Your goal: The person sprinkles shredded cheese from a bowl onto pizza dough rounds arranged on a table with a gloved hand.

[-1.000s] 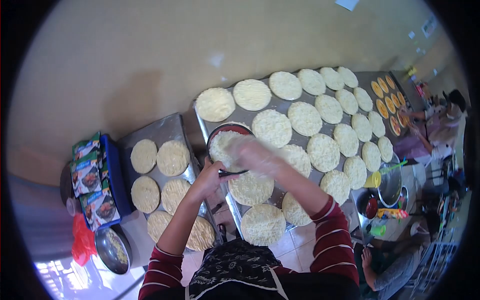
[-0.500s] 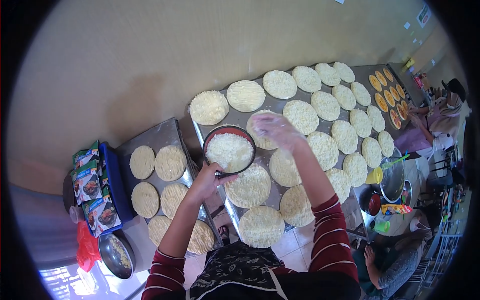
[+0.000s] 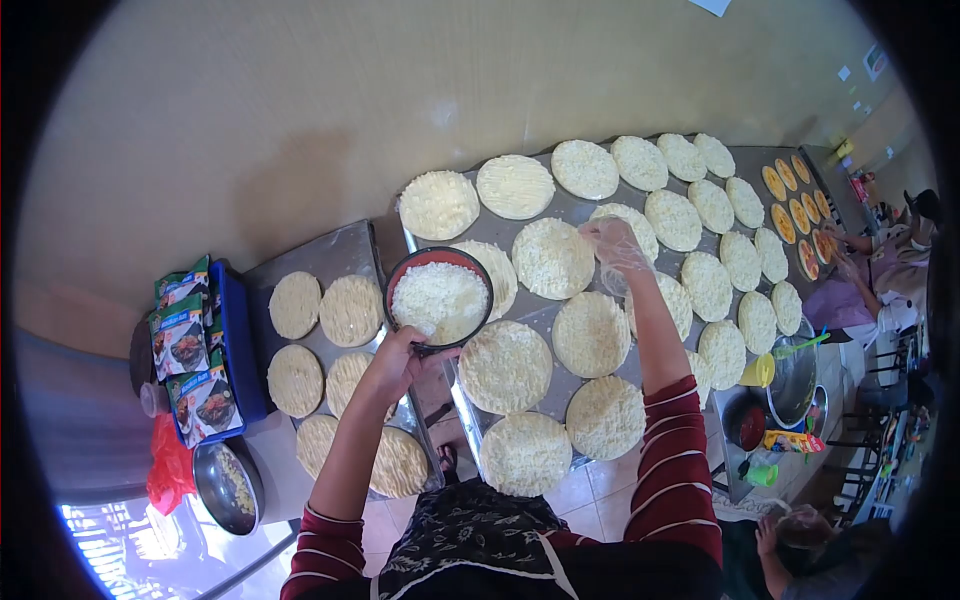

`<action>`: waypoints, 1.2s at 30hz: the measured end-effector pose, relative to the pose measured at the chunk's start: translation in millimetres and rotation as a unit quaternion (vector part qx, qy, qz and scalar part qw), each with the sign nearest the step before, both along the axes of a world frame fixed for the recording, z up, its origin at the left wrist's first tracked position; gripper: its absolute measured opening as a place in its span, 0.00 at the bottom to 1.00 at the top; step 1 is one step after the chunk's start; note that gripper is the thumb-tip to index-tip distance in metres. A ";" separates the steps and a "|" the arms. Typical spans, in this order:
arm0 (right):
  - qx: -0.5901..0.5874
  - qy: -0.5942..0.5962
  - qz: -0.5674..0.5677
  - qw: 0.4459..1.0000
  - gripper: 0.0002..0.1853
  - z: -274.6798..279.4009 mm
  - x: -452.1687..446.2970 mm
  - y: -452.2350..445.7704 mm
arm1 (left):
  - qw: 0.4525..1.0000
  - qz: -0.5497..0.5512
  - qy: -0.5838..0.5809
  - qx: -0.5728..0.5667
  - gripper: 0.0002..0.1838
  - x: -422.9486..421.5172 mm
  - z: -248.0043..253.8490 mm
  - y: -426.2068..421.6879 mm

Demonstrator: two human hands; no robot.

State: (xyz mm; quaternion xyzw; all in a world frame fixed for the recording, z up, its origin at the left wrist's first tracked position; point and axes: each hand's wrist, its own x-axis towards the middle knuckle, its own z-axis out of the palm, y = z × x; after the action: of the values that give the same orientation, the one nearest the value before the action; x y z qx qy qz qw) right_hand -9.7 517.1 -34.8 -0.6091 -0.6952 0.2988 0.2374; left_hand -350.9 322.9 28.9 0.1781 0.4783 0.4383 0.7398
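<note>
My left hand (image 3: 397,362) grips the near rim of a dark bowl (image 3: 401,275) with a reddish inside. White shreds that look like grated cheese (image 3: 440,298) lie in it. On my right hand (image 3: 614,245) is a clear plastic glove; its fingers are bent together over the right edge of a round flat dough base (image 3: 550,262). Whatever those fingers hold is too small to make out. Similar bases, many topped with white shreds, cover the metal table (image 3: 560,220). The base at the back (image 3: 515,187) shows ridged cream lines.
On my left a second metal table (image 3: 352,262) carries several ridged bases. Beside it are a blue tray (image 3: 240,372) of packets and a pan (image 3: 228,487). To the right stand a large metal bowl (image 3: 790,385) and a yellow cup (image 3: 758,371). Two other people are at the right.
My right hand has moved right from over one base to the edge of another, its fingers drawn together. The bowl has shifted slightly left in view, still in my left hand.
</note>
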 end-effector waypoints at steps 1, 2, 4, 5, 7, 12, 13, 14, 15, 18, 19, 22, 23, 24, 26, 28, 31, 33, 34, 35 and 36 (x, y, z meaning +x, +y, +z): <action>0.060 -0.019 0.012 0.998 0.09 -3.8 1.1 3.7 | 1.000 0.003 0.001 -0.001 0.29 -2.7 -0.9 -2.2; 0.059 -0.019 0.015 0.998 0.09 -6.7 3.1 7.3 | 1.000 -0.001 -0.001 0.005 0.28 -6.5 -2.4 -4.7; 0.058 -0.082 0.031 0.994 0.09 -7.8 5.9 11.5 | 1.000 -0.004 -0.003 0.011 0.28 -12.9 -4.0 -9.9; 0.060 -0.083 0.032 0.994 0.09 -7.9 6.7 11.8 | 1.000 -0.001 0.003 0.010 0.28 -15.5 -4.2 -12.9; 0.112 -0.090 0.051 0.988 0.09 -11.7 5.8 13.5 | 1.000 0.002 0.009 0.013 0.28 -22.8 -9.5 -18.8; 0.005 -0.045 -0.010 0.999 0.09 4.5 -12.0 -16.0 | 0.999 0.037 0.008 0.021 0.28 -37.3 -21.7 -30.6; -0.015 0.034 0.001 0.999 0.09 9.4 -16.7 -24.4 | 0.999 0.039 0.004 0.023 0.28 -38.4 -21.3 -32.1; -0.012 0.031 0.004 0.999 0.09 10.5 -19.9 -27.1 | 0.999 0.044 0.008 0.028 0.28 -39.4 -20.8 -33.8; -0.034 0.032 0.022 0.999 0.10 6.2 -22.7 -27.5 | 0.998 0.049 0.013 0.032 0.29 -40.7 -19.3 -36.1; 0.001 -0.051 0.075 0.996 0.09 1.7 -30.8 -26.2 | 0.999 0.035 0.014 0.028 0.30 -43.5 -14.7 -40.3; 0.057 -0.134 0.107 0.983 0.08 4.4 -35.4 -28.1 | 0.999 0.037 0.014 0.028 0.30 -44.1 -15.1 -41.3; 0.077 -0.125 0.071 0.987 0.08 33.3 -60.9 -48.6 | 0.999 0.033 0.017 0.018 0.31 -46.3 -26.4 -42.9; 0.078 -0.054 0.111 0.989 0.10 41.7 -77.7 -56.3 | 0.999 0.039 0.018 0.018 0.31 -46.9 -28.9 -42.9; 0.077 0.019 0.150 0.986 0.13 49.6 -98.7 -66.8 | 0.999 0.029 0.012 0.024 0.32 -47.5 -30.5 -42.4; -0.068 0.081 0.181 0.978 0.18 86.6 -158.8 -108.5 | 0.999 0.020 0.000 0.030 0.33 -46.2 -39.3 -41.9; 0.154 0.030 0.426 0.891 0.27 69.8 -192.3 -125.9 | 1.000 0.017 0.005 0.019 0.33 -39.8 -32.1 -41.6; 0.331 -0.026 0.422 0.844 0.19 57.9 -229.6 -149.3 | 1.000 -0.001 0.001 0.009 0.32 -40.6 -27.9 -40.0; 0.180 -0.088 0.438 0.876 0.15 51.4 -234.6 -148.1 | 1.000 0.009 0.020 -0.012 0.33 -45.7 -28.0 -41.5; 0.169 -0.055 0.427 0.887 0.12 54.4 -235.5 -151.4 | 1.000 0.006 0.020 -0.011 0.33 -47.6 -28.4 -43.4; 0.170 -0.055 0.425 0.888 0.12 57.5 -235.3 -153.0 | 1.000 0.004 0.031 0.004 0.33 -49.5 -29.3 -46.9; 0.155 -0.128 0.428 0.881 0.15 66.3 -236.3 -155.6 | 0.999 0.002 0.041 0.017 0.33 -50.8 -28.9 -48.6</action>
State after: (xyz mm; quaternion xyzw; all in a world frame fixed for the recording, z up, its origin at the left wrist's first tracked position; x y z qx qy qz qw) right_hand -246.0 361.4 31.5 -0.2408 -0.9499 0.1790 0.0870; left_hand -401.7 274.2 0.0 0.2076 0.5012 0.4404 0.7154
